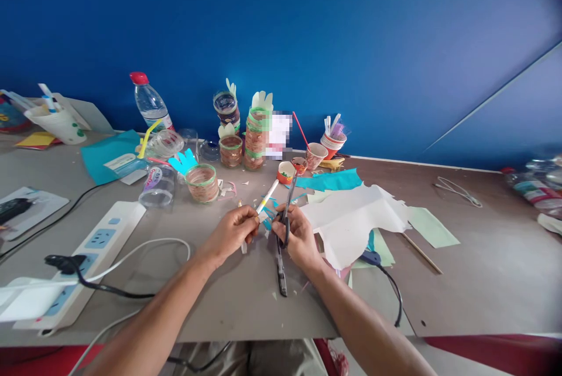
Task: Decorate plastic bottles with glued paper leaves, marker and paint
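The left hand [239,228] has its thumb and fingers pinched together on the near end of a white stick with a yellow band [268,195], which slants up and away from it. Just beside it, the right hand [297,235] is clamped around the black handles of the scissors [290,193], blades pointing away from the person; whether the blades are parted is hard to tell. Blue paper scraps [267,224] lie between the two hands.

On the near side of the right hand, a pen [281,276] lies on the counter [232,306]. Just right of that hand spreads a crumpled white sheet [351,218], and beyond it a thin wooden stick [422,253]. Ahead of the hands sits a small red-orange cup [286,172]. Ahead and left of the left hand stands a twine-wrapped jar [202,184] with blue paper petals [183,161]; farther left lies a white power strip [120,221].
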### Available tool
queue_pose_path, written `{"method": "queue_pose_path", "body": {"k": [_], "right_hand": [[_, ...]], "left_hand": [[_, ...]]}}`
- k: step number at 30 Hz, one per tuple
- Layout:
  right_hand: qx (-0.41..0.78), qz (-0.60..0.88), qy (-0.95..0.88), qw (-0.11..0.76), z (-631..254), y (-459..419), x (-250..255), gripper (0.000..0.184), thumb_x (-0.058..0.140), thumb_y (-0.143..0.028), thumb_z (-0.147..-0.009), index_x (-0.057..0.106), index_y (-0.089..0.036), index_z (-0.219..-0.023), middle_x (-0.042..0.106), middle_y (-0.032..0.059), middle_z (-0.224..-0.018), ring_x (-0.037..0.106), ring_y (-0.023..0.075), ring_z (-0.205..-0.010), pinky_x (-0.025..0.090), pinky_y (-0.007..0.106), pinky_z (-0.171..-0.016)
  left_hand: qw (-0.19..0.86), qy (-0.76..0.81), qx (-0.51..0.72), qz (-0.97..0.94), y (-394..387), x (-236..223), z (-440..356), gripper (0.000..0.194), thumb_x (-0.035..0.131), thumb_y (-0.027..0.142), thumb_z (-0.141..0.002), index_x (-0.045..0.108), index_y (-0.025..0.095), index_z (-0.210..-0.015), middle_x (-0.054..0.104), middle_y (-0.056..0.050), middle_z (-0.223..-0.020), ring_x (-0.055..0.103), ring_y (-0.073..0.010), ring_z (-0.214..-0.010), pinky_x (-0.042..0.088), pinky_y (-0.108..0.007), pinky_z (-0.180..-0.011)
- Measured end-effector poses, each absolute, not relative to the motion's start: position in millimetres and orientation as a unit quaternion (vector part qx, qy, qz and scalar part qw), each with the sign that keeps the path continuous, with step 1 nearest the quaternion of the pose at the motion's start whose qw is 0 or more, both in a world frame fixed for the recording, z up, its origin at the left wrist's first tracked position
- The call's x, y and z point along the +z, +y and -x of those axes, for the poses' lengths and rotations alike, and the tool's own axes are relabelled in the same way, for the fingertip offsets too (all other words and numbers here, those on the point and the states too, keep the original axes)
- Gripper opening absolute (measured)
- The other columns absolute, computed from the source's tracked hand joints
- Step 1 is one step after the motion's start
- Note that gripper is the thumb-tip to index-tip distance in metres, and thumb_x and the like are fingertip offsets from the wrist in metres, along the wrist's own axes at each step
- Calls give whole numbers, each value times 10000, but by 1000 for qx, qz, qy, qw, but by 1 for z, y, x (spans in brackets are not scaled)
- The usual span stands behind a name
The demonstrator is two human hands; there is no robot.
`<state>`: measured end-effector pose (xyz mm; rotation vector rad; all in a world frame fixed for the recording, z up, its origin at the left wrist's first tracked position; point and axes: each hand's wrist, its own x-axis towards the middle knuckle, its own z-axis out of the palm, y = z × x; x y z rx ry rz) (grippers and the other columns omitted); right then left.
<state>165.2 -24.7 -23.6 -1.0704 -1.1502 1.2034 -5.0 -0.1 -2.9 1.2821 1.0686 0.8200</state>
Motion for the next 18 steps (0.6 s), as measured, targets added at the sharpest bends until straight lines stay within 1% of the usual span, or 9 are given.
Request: {"method": "queue_pose_path", "body": {"k": [3,8,13,18], "right_hand": [[526,451,-514,506,-165,-30,-22,404,778,-451,-727,570,-207,-973,494,-56,-643,419,106,-543,316,246,-517],[506,466,-577,440,-167,-36,-23,375,730,-447,-752,606,-179,-983,434,-64,-612,364,103,-542,281,253,-517],[487,477,-608,407,-167,-37,-25,287,663,-369,-756,594,-178,-958,439,-56,-632,376,109,-559,289,260,-532],[478,494,-615,386,-166,-37,-24,320,638,-372,-745,587,-166,-984,445,-51,-644,382,119,-581,300,261,-543]], "left_hand": [[590,470,397,-523,2,-2,7,218,617,383,-736,545,191,-660,562,47,-575,467,-89,-495,369,-237,-526],[590,473,417,-505,2,-1,7,187,620,351,-715,549,191,-648,563,47,-569,464,-89,-502,357,-233,-523],[597,467,424,-495,2,-1,6,163,618,329,-699,550,193,-643,560,47,-570,468,-90,-515,354,-226,-517],[600,469,426,-489,0,-1,6,158,619,333,-705,563,193,-661,566,44,-577,487,-97,-538,358,-224,-517]]}}
